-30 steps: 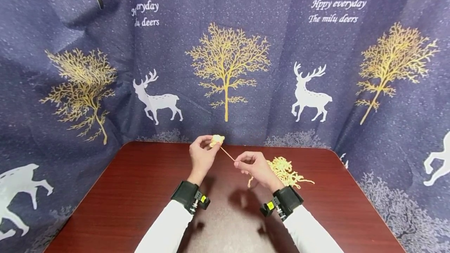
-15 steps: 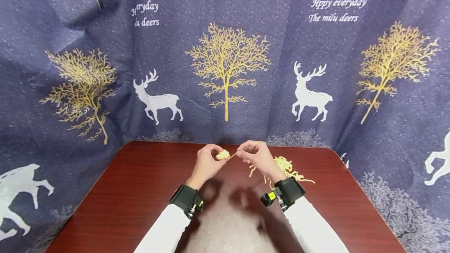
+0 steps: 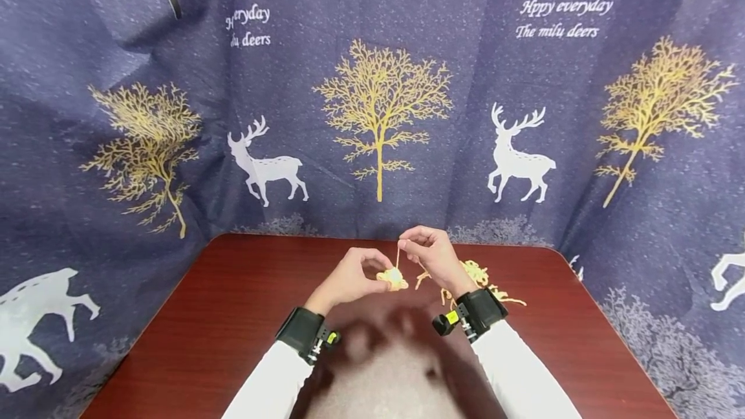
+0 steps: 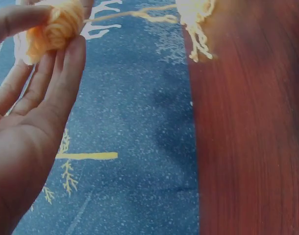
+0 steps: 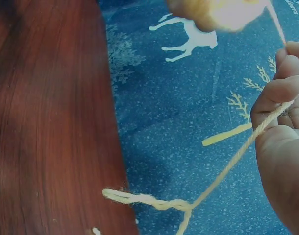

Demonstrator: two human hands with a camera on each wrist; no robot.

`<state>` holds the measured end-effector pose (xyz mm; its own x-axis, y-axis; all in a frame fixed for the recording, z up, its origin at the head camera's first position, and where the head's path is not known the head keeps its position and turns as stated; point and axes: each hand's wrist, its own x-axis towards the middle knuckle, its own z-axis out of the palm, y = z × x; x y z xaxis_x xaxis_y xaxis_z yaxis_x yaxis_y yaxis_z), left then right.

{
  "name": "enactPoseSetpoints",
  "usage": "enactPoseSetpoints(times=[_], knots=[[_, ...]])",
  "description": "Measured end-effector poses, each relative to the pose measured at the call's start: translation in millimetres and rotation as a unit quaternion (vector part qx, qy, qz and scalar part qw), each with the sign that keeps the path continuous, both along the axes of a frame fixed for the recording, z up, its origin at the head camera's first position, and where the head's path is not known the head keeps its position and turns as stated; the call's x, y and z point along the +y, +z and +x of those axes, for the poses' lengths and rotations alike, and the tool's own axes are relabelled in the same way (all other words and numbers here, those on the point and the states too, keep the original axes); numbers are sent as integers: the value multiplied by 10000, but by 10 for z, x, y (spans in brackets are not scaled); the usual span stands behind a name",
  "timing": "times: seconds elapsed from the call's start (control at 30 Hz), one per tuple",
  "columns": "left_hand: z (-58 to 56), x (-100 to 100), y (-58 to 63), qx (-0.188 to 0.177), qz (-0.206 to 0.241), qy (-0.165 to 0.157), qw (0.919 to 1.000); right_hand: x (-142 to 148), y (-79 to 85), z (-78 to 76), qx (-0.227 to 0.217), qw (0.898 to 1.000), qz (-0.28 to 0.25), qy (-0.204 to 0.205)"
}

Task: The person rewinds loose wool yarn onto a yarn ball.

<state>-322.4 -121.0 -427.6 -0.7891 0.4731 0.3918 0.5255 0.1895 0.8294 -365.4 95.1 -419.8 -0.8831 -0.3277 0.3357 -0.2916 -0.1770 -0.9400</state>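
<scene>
A small wound ball of pale yellow yarn (image 3: pixel 393 279) is held between the thumb and fingers of my left hand (image 3: pixel 356 277), above the table. My right hand (image 3: pixel 433 256), up and to the right of the ball, pinches a taut strand (image 3: pixel 398 257) that runs up from it. In the left wrist view the windings of the yarn ball (image 4: pixel 63 25) show clearly. From the right hand (image 5: pixel 282 112) a tail of yarn (image 5: pixel 228 166) hangs down with a twisted loop in it, as the right wrist view shows. The right hand and wrist partly hide the loose yarn behind.
A tangled heap of loose yarn (image 3: pixel 478 271) lies on the reddish-brown wooden table (image 3: pixel 233 302), right of the right hand. Behind the table's far edge hangs a dark blue cloth (image 3: pixel 349 167) printed with deer and trees. Each wrist wears a black strap with a camera.
My left hand has shifted right with the yarn ball and turned. The right hand has risen slightly, and the strand between them went from slanted to nearly upright.
</scene>
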Motion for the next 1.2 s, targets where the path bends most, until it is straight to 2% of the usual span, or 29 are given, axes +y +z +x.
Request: enactPoseSetpoints(times=[0.17,0.3,0.43,0.57,0.67,0.8,1.0,1.07,1.1,1.2], knots=[[47,16,55,-389,788,-370,9954,8,-41,-8,-81,9999,47,-58],[58,43,129,-593,1793,-539,9805,-25,-63,12,-94,10000,-23,4],[52,82,202,-550,2775,-218,9589,-76,-100,40,-122,9998,131,96],[30,119,237,-472,3294,366,9423,-115,-131,77,-67,9986,518,87],[3,138,233,-328,3278,941,9395,-136,-132,109,97,9970,762,108],[-42,142,187,-62,3012,1731,9377,-151,-122,138,245,9951,951,139],[-20,155,160,198,2574,2770,9255,-140,-105,171,285,9935,1099,110],[-28,150,139,300,2293,3019,9249,-132,-90,173,283,9935,1097,81],[-67,138,87,380,2104,3125,9255,-128,-79,173,286,9938,1074,69],[-85,115,35,659,1430,3340,9293,-118,-45,170,283,9951,945,71]])
